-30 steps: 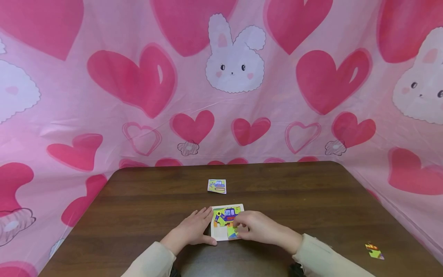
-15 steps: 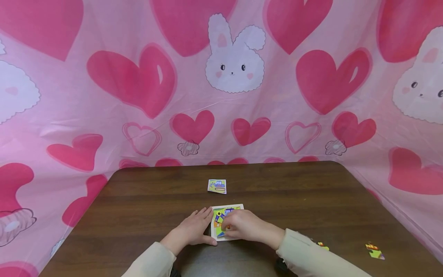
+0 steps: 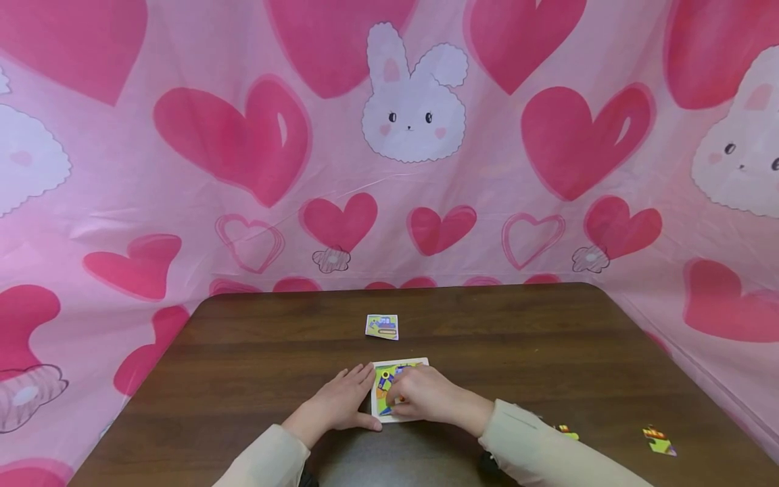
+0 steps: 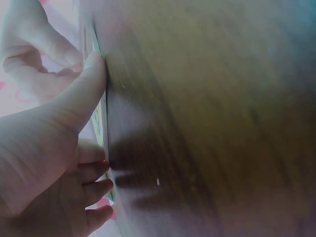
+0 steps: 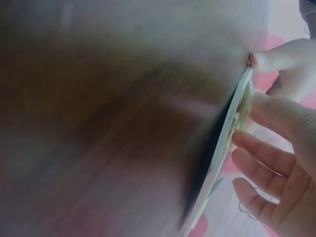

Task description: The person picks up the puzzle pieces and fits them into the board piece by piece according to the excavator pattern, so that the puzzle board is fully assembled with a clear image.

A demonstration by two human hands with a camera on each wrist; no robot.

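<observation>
A small jigsaw puzzle board (image 3: 420,361) with a white rim lies before me, showing a colourful digger picture. My left hand (image 3: 341,402) rests against its left side, fingers fairly straight, the thumb at the lower left corner. Over the board's lower part, my right hand (image 3: 435,396) pinches a yellow-green puzzle piece (image 3: 383,407) at the lower left of the picture. In the right wrist view that puzzle piece (image 5: 245,101) stands slightly raised above the board under the thumb. The right hand hides much of the picture's right half.
Beyond the board lies a small picture card (image 3: 382,327) with a similar digger. Two loose puzzle pieces are on the right: one (image 3: 659,441) far out, another (image 3: 569,433) partly behind the right sleeve. A pink heart-and-bunny cloth (image 3: 414,182) hangs behind the brown table (image 3: 274,338).
My right hand has moved left across the board, bringing the piece from the lower middle to the lower left. The nearer loose piece has come into sight by the sleeve. The left hand stays put.
</observation>
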